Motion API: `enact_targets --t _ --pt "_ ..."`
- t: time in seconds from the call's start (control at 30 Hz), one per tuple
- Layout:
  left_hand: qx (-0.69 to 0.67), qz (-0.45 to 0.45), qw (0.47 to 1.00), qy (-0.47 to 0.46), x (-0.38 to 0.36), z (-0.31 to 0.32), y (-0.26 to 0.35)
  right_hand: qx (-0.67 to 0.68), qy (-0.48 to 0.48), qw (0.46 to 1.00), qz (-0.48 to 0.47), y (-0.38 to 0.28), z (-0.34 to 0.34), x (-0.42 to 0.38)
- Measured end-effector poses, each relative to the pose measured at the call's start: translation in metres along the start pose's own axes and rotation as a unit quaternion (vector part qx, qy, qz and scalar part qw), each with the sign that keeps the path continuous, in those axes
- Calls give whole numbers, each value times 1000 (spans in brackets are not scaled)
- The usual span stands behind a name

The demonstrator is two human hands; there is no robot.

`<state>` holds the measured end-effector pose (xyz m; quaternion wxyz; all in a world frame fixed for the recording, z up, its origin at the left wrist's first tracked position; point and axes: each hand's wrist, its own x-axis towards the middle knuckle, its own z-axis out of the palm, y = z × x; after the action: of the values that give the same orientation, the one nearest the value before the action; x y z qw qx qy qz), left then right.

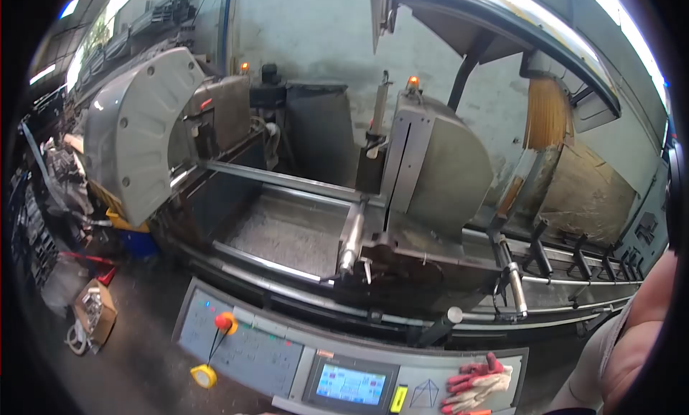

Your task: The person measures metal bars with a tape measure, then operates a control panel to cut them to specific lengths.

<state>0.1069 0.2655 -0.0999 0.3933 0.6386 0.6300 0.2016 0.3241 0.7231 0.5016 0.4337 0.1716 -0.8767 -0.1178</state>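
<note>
Neither of my hands shows; only a bare arm [635, 354] and a light sleeve appear at the right edge. Below the machine is a grey control panel [269, 357] with a lit touchscreen [349, 384]. Red-and-white gloves [477, 388] lie on the panel's right end, beside a yellow marker-like object [399, 399]. A red knob [224, 322] stands on the left part of the panel, and a yellow tape measure [204, 376] hangs by a cord from it. A long metal profile [287, 179] spans the two machine heads.
The left machine head [136, 131] has a pale curved guard; the right head [441, 164] is grey. Orange lamps [413, 82] glow on top. A raised hood [517, 27] overhangs. Roller supports [538, 250] extend right. A cardboard box [96, 311] of metal pieces sits on the floor.
</note>
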Motion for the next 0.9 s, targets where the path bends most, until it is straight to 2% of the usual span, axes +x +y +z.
enact_targets --t 0.03,0.1,0.17,0.23,0.27,0.37,0.4,0.43,0.5,0.53,0.57,0.6,0.63,0.67,0.7,0.73,0.8,0.9 --pt "-5 -14 1000 -6 4 -4 10 13 -9 1000 7 -6 1 -2" --pt "83 104 991 -6 11 -19 35 56 -26 997 41 -26 9 -14" --pt "-36 -71 993 -83 3 -10 23 83 2 993 79 -54 29 -26" --pt "-52 -66 992 -94 3 -37 60 108 -2 991 75 -60 41 -22" --pt "-27 -14 998 -53 -1 -26 51 115 -2 991 73 -66 46 -25" --pt "-48 6 999 -1 -18 -20 55 131 -7 989 65 -77 51 -1" --pt "-64 -11 998 15 -22 -20 59 222 -34 968 111 -86 73 -6" --pt "-34 -43 997 -58 -24 -38 76 312 -62 935 156 -101 106 -20" --pt "26 -108 975 -193 -22 -104 111 400 -200 853 269 -128 158 -58" --pt "26 -57 992 -108 -25 -120 111 463 -242 777 351 -153 184 -70" --pt "30 6 999 30 -24 -152 136 492 -289 743 350 -175 218 -89" --pt "-17 -14 993 119 -21 -186 180 532 -321 684 383 -207 249 -96" --pt "-62 76 975 200 -17 -218 221 581 -346 659 328 -239 274 -98" --pt "-25 198 938 283 -3 -229 238 627 -320 646 295 -283 296 -109" --pt "33 263 914 306 5 -247 269 631 -320 645 289 -292 304 -108" --pt "52 378 849 364 26 -250 289 634 -321 645 281 -301 306 -103" --pt "27 473 805 356 45 -245 339 634 -322 650 268 -315 311 -91" --pt "27 587 771 247 57 -211 374 633 -316 660 253 -331 324 -73"
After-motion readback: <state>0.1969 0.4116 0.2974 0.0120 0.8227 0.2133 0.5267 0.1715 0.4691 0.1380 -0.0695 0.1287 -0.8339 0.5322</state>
